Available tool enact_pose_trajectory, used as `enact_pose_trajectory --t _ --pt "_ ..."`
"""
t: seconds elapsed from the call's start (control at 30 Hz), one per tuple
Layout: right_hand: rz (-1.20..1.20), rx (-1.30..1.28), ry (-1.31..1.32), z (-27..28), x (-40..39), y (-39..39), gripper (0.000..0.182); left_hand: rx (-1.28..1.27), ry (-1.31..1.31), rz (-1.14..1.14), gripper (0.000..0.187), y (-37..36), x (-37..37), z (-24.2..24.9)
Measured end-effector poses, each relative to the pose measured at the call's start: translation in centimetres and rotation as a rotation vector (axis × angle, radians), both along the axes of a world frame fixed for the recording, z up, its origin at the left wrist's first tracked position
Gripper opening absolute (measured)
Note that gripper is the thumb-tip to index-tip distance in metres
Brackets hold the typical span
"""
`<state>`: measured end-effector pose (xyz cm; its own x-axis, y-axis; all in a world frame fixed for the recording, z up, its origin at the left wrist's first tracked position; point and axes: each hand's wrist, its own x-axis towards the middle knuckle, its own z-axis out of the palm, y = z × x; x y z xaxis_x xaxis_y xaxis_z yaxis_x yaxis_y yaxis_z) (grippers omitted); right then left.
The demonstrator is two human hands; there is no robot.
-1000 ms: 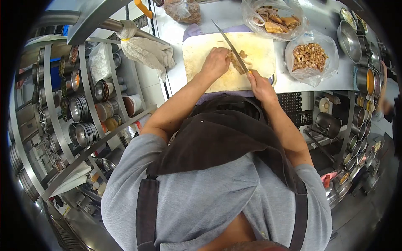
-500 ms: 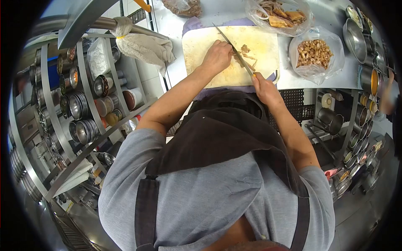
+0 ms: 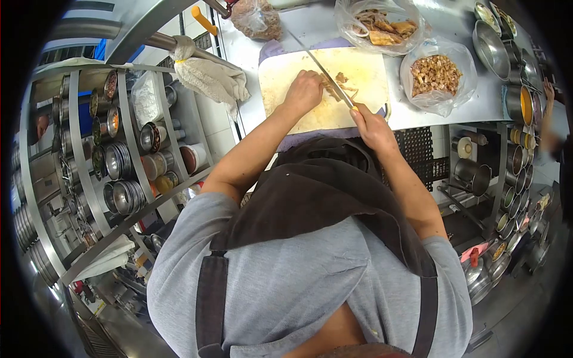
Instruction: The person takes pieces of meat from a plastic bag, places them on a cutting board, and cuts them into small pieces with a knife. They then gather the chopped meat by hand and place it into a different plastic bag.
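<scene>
"Gripping the knife (image 3: 322, 68) by its yellow handle is the right hand (image 3: 375, 128); its fingers are closed around it; the blade slants away across the cutting board (image 3: 316, 119), its tip out past the far edge."

"And the left hand (image 3: 304, 92)?"

"Partly curled, back upward, flat-ish over the board; its fingertips are at the brown food pieces (image 3: 342, 78), just beside the blade; I cannot tell whether it pinches any, since the fingers hide that."

"Where does the food lie, exactly?"

"On the board, in a small scatter near its middle; some by the left fingertips, some on the other side of the knife; I cannot tell if the edge touches the wood or plastic below."

"What else is around?"

"A purple cloth (image 3: 334, 43) shows beneath the board, on the metal desk (image 3: 486, 107); to the right sits a clear bag (image 3: 444, 106) of chopped brown bits; behind it, a second bag (image 3: 412, 12) with larger pieces; a beige towel (image 3: 209, 77) hangs knotted on a rail at left."
</scene>
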<state>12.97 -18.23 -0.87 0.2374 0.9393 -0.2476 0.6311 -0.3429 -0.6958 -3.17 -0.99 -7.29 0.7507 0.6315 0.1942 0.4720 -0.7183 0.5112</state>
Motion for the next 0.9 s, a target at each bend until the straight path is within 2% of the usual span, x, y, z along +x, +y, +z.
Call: enact_pose_trajectory --t 0.13,0.23,0.3,0.33,0.4,0.53,0.63,0.77,0.83,0.9 --pt "-0.12 0.033 0.039 0.5 1.0 -2.1 0.034 -0.016 0.052 -0.027 0.016 0.9 0.3 1.1" --pt "-0.142 0.012 -0.005 -0.8 1.5 -3.7 0.034 0.048 -0.062 -0.061 0.017 0.9 1.8 2.5" --pt "-0.192 0.025 -0.053 -0.8 1.3 -4.9 0.034 0.053 0.032 -0.278 0.018 0.3 2.8 3.4" --pt "-0.199 0.026 -0.055 -1.0 1.3 -5.3 0.034 0.054 0.03 -0.285 0.018 0.3 3.1 3.2" --pt "-0.227 0.028 -0.064 -1.5 1.3 -5.9 0.034 0.08 0.193 -0.353 0.017 0.4 3.9 3.0" --pt "-0.279 -0.038 -0.069 -1.5 1.1 -7.0 0.034 0.06 0.257 -0.332 0.015 2.1 3.8 2.9" --pt "-0.303 -0.067 -0.037 -1.8 0.9 -7.4 0.035 0.183 0.342 -0.321 0.017 4.1 3.0 3.1" --pt "-0.293 -0.065 -0.039 -2.1 0.9 -7.4 0.036 0.115 0.331 -0.318 0.021 3.2 3.4 4.1" --pt "-0.304 -0.079 -0.029 -1.9 0.9 -7.4 0.036 0.116 0.209 -0.429 0.027 2.0 3.8 3.7" --pt "-0.277 -0.037 -0.052 -1.7 0.9 -7.3 0.036 0.117 0.219 -0.437 0.028 1.4 3.9 2.9"
